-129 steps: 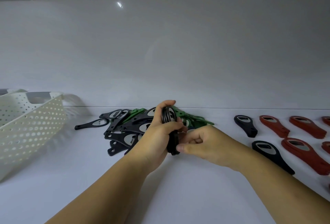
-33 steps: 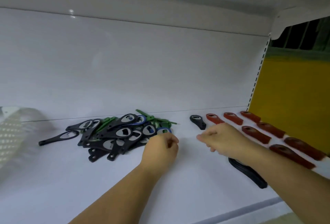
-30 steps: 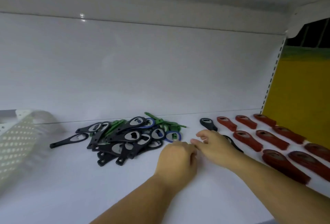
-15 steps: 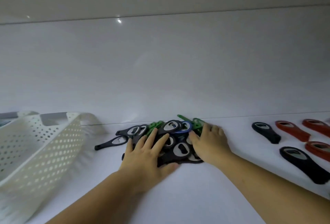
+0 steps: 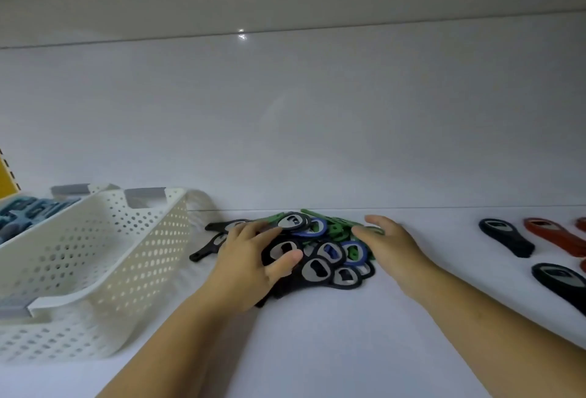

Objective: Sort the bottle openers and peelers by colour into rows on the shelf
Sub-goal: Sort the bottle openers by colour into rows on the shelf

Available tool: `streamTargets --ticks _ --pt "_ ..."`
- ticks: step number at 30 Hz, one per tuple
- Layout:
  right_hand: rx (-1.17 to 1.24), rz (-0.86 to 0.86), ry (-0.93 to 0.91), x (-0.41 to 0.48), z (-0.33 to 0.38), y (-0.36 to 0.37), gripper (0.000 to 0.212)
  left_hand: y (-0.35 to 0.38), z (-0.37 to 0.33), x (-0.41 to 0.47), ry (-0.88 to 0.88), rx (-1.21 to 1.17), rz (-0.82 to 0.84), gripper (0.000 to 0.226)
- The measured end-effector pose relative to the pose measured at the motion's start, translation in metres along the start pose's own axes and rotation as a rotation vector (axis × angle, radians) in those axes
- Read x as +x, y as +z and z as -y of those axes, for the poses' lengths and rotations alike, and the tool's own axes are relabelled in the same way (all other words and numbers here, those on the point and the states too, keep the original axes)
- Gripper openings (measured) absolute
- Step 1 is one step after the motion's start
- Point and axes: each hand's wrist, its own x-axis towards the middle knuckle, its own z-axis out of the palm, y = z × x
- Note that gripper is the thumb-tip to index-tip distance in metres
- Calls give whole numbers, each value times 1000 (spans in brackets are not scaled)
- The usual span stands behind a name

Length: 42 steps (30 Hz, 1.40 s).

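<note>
A heap of black, blue-rimmed and green bottle openers lies at the back middle of the white shelf. My left hand rests on the heap's left side, fingers spread over the black openers, thumb on one opener's head. My right hand lies against the heap's right side with straight fingers by the green pieces. To the right, two black openers lie in a row, with red openers beyond them at the frame edge.
A white perforated basket stands on the shelf at the left, close to the heap, with blue items inside a second basket behind it. The shelf's back wall rises right behind the heap. Bare shelf surface lies in front.
Both hands have drawn the heap closer together. The left hand has shifted left on it and the right hand has slid to its right edge. The view has swung left, showing more basket.
</note>
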Motion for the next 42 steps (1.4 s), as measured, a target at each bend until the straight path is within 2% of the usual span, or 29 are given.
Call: streamTargets --ticks 1,3,5,7,10,13,15,17,19,22,24,26,29,31,33,35,37,39,42 --pt "59 -68 -8 -4 -3 -5 44 -1 -2 2 -2 24 -67 103" --pt "53 -165 -36 -8 -7 -13 34 -2 -4 3 -22 65 -57 79" --pt "-93 -214 -126 -9 -7 -17 26 2 -3 4 -51 53 46 61" --pt "-252 -205 -304 -10 -5 -17 17 4 -1 5 -58 54 80 58" --pt "-467 -17 -543 -17 0 -7 25 7 -2 8 -61 36 71 51" --pt "-618 227 -648 -26 2 4 44 10 -4 10 -52 -38 -1 30" --pt "-696 315 -668 -30 3 7 51 7 -4 12 -62 -103 -101 20" --pt "-750 341 -659 -32 4 8 52 2 -6 11 -93 -203 -181 19" --pt "-761 323 -669 -33 5 9 48 -5 -8 9 -113 -387 -234 28" --pt "-739 309 -674 -33 5 10 43 -14 -15 8 -197 -904 -258 44" --pt "-730 303 -686 -32 3 12 38 -20 -17 9 -313 -1235 -172 44" --pt "-736 292 -700 -31 2 12 32 -25 -19 8 -388 -1486 -12 36" --pt "-749 262 -727 -29 1 10 20 -27 -20 5 -470 -1656 187 30" --pt "-738 242 -745 -27 0 9 14 -28 -21 5 -513 -1795 206 40" --pt "-671 183 -787 -25 1 9 12 -28 -20 6 -549 -1885 153 49" --pt "-534 81 -853 -25 5 9 15 -26 -21 7 -551 -1847 107 52" --pt "-430 11 -912 -27 11 6 17 -23 -25 6 -527 -1765 151 54" --pt "-377 5 -944 -30 14 5 18 -19 -33 2 -501 -1669 365 63" --pt "-296 83 -952 -36 17 9 17 -14 -37 -5 -427 -1461 807 80"
